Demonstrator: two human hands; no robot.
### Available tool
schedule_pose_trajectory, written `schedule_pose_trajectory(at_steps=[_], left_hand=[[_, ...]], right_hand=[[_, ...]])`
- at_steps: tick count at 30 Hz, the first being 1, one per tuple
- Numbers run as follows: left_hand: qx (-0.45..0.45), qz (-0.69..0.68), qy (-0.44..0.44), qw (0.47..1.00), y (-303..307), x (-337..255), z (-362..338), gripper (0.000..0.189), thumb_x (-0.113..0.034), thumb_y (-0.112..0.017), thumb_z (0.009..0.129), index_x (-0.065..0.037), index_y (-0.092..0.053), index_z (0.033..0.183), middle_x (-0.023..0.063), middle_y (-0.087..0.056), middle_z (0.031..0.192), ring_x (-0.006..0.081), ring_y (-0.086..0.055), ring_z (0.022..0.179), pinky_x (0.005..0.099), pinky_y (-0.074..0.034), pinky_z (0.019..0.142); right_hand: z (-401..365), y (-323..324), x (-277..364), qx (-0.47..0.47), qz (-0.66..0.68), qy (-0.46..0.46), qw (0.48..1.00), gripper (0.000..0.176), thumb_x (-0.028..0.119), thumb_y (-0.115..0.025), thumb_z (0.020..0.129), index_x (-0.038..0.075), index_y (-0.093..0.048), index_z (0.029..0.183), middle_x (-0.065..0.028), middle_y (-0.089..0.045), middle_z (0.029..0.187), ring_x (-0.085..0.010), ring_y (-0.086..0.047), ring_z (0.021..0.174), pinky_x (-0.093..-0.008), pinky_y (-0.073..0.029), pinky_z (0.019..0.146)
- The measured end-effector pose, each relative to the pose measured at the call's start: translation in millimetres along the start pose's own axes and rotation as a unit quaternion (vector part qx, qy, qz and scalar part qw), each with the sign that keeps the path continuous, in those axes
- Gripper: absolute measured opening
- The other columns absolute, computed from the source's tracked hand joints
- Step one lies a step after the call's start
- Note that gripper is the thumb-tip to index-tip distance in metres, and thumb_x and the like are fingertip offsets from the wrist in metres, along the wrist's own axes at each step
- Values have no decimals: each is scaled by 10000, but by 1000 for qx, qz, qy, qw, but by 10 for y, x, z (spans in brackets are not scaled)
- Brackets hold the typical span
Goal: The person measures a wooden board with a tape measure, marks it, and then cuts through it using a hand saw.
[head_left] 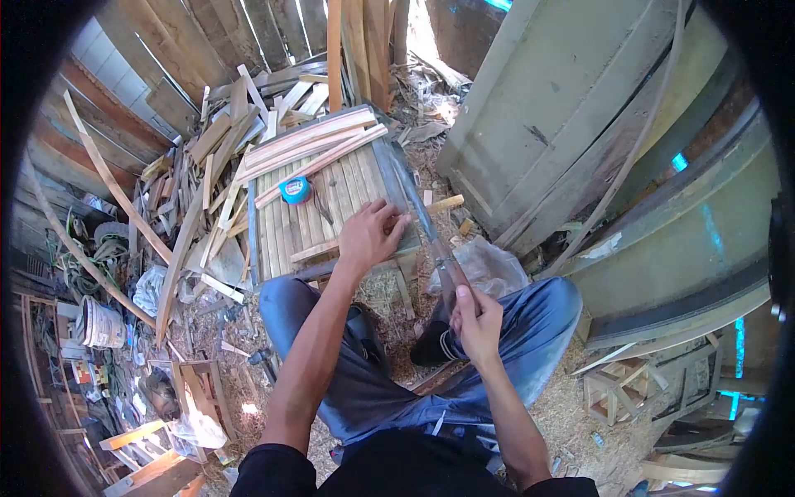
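Here, one long blade [424, 222] runs along the right edge of the slatted tabletop [281, 240], its handle clasped by the right grip [478, 321]. The left grip [370, 234] rests open-fingered on the slats, near one blue tape measure [295, 190].

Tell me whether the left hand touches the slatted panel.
Touching: the head view shows the left hand resting on the slatted panel, fingers at its near corner.

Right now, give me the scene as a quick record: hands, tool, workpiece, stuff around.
left hand: resting on the slatted panel, near its right edge
right hand: closed on the saw handle
saw: blade runs along the panel's right edge
tape measure: blue, lying on the panel
wood strips: laid across the panel's far end
scrap pile: on the ground left of the panel
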State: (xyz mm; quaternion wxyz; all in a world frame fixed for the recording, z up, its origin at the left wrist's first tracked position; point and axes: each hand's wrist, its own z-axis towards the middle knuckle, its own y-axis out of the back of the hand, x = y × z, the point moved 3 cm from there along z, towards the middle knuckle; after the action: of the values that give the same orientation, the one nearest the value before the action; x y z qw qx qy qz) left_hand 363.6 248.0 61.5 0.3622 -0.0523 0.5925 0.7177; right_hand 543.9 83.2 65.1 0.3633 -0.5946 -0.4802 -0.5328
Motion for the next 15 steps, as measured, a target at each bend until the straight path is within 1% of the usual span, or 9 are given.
schedule_pose_trajectory(at_steps=[1,2,4,5,7,8,10,13,15], left_hand=[[-4,9,7,1000,-7,9,4,285,-349,-618,908,-71,-657,862,90,-601,838,304,-605,852,416,-506,722],[-2,9,9,1000,-13,19,11,285,-349,-618,908,-71,-657,862,90,-601,838,304,-605,852,416,-506,722],[-11,10,-2,1000,-8,13,32,303,-350,-620,907,-63,-641,811,87,-598,823,295,-607,857,415,-511,709],[-10,10,-1,1000,-10,-1,19,303,-350,-620,907,-63,-641,811,87,-598,823,295,-607,857,415,-511,709],[5,0,31,1000,-7,-49,-14,286,-357,-645,884,-76,-630,835,84,-594,845,295,-601,851,427,-491,712],[6,2,30,1000,-16,-79,-44,286,-357,-645,884,-76,-630,835,84,-594,845,295,-601,851,427,-491,712],[-17,24,18,999,-24,-142,-125,312,-361,-668,862,-58,-635,932,99,-601,907,311,-601,895,427,-459,755],[-21,15,33,999,-54,-168,-169,333,-360,-691,833,-67,-626,977,90,-602,955,302,-596,930,424,-430,807],[-15,20,33,999,-74,-161,-160,343,-357,-701,820,-69,-624,989,84,-605,958,294,-594,941,425,-426,814]], right_hand=[[-10,3,28,-6,9,16,1000,430,333,-571,998,26,-540,698,13,-468,538,-64,-448,462,-230,-369,443],[-14,9,21,-5,9,13,1000,430,333,-571,998,26,-540,698,13,-468,538,-64,-448,462,-230,-369,443],[-13,54,31,-11,-16,60,998,404,325,-576,995,15,-561,737,17,-473,558,-58,-454,480,-232,-370,450],[1,77,-9,-10,-16,58,998,404,325,-576,995,15,-561,737,17,-473,558,-58,-454,480,-232,-370,450],[48,114,-102,-14,-58,47,997,398,314,-572,996,12,-574,738,17,-477,560,-56,-456,487,-235,-367,452],[53,126,-113,-15,-56,47,997,398,314,-572,996,12,-574,738,17,-477,560,-56,-456,487,-235,-367,452],[37,132,-130,-5,-89,43,995,385,294,-578,992,15,-576,727,17,-486,562,-54,-455,488,-235,-363,453],[-36,164,-109,12,-98,17,995,376,286,-588,986,21,-579,719,18,-499,567,-53,-454,486,-235,-361,450],[-55,207,-117,8,-102,23,995,360,278,-598,979,19,-584,729,19,-503,569,-51,-453,487,-235,-357,453]])
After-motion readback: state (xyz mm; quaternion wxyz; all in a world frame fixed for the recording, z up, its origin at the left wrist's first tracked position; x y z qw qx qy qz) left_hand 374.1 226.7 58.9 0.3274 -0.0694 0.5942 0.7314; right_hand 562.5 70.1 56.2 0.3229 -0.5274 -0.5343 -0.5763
